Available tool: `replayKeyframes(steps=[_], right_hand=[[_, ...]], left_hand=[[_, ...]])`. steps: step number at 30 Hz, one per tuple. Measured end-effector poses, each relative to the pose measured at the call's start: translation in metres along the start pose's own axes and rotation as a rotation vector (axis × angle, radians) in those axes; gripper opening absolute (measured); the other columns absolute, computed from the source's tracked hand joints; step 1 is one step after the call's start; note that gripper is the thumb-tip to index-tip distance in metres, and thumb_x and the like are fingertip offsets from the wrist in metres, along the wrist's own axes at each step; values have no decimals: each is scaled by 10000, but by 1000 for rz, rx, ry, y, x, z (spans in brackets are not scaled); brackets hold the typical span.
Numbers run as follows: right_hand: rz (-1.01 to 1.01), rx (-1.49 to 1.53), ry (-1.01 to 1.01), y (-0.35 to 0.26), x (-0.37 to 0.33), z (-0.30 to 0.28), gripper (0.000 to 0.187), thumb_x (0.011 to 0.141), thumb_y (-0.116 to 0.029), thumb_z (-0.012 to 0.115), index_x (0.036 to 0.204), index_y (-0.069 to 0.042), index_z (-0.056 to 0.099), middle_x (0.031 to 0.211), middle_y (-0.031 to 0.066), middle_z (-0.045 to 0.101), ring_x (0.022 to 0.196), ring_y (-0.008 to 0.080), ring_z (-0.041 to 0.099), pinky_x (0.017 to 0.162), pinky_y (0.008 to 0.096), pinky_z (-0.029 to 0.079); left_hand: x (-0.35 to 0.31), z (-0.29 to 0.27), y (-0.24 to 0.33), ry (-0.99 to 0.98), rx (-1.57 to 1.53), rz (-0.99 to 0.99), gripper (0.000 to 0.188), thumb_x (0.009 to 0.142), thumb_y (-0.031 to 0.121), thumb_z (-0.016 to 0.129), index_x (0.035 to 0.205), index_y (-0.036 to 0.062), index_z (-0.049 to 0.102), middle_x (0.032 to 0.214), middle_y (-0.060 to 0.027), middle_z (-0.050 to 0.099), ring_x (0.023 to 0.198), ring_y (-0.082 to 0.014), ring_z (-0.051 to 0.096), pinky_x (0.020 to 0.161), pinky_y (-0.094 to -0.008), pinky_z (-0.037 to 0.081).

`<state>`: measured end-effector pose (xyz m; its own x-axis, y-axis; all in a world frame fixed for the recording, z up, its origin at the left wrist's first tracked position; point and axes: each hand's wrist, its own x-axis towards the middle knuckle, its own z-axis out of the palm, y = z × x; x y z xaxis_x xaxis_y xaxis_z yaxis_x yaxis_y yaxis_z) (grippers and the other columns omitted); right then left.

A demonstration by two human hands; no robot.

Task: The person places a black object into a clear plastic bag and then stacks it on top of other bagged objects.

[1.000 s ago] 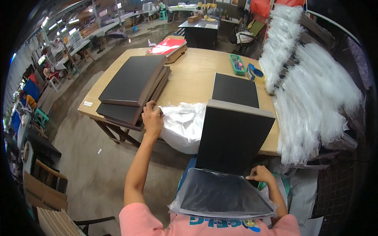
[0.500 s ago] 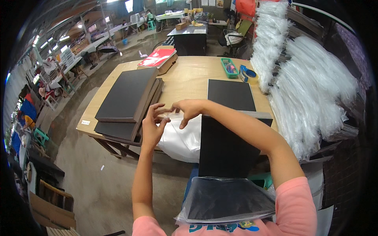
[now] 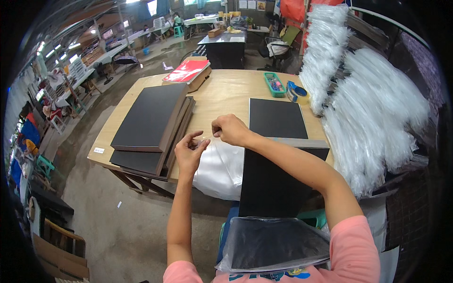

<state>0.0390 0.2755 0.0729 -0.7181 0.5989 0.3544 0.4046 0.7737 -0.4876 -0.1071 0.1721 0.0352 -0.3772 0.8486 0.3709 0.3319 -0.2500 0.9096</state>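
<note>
Translucent plastic film [image 3: 218, 172] drapes over bench [image 3: 226, 89] edge at 6 o'clock. Likely light, limp, slippery; best pinched at top rim. Left hand [image 3: 188, 158] half-curled, right hand [image 3: 232, 130] bunched; cannot tell whether either grips film.

Anything between the hands [image 3: 231, 130] was too small to tell; the right forearm [image 3: 302, 162] partly hid the nearer black panel [image 3: 270, 191].

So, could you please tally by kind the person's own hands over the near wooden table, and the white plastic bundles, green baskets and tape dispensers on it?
Own hands (left hand, right hand): 2
White plastic bundle: 1
Green basket: 1
Blue tape dispenser: 1
Total: 5
</note>
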Motion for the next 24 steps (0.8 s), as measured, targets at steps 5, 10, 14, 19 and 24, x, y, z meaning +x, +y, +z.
replayKeyframes(steps=[5, 10, 14, 19, 24], right_hand=[[-99, -174, 108, -11, -3, 2, 58, 683, -41, 625, 739, -47, 636, 801, 134, 629, 778, 308, 635, 683, 434, 501], [-108, -294, 69, -15, -4, 1, 130, 689, -35, 600, 808, -74, 636, 834, 138, 612, 803, 323, 630, 696, 427, 510], [-184, -270, 63, -13, 2, 0, 148, 700, -36, 584, 836, -74, 627, 843, 147, 611, 805, 335, 622, 715, 438, 504], [-240, -110, -381, -5, 5, 9, 154, 803, -116, 548, 930, -31, 563, 854, 175, 625, 791, 350, 608, 693, 428, 479], [-398, 667, -1382, -82, -79, -6, 331, 867, -270, 632, 1035, 9, 573, 836, 125, 645, 795, 184, 601, 731, 316, 469]], left_hand=[[-3, -2, -7, -16, 158, 4, 356, 708, 118, 781, 1045, 51, 688, 593, 64, 460, 535, -36, 369, 490, -211, 308], [-2, 1, -13, -2, 202, 7, 224, 738, 135, 755, 941, 49, 712, 594, 58, 382, 530, -55, 293, 469, -237, 252], [7, 5, -49, -218, -252, -138, 341, 810, 354, 686, 888, 23, 668, 650, -27, 531, 587, -91, 454, 534, -234, 363], [-19, -8, -33, -1368, -330, -272, 503, 937, 458, 447, 1057, 0, 617, 913, -56, 642, 872, -166, 585, 804, -297, 461], [-68, -66, 54, -1757, -113, 70, 502, 977, 411, 365, 1030, -2, 646, 1010, -97, 669, 1022, -242, 580, 898, -323, 438]])
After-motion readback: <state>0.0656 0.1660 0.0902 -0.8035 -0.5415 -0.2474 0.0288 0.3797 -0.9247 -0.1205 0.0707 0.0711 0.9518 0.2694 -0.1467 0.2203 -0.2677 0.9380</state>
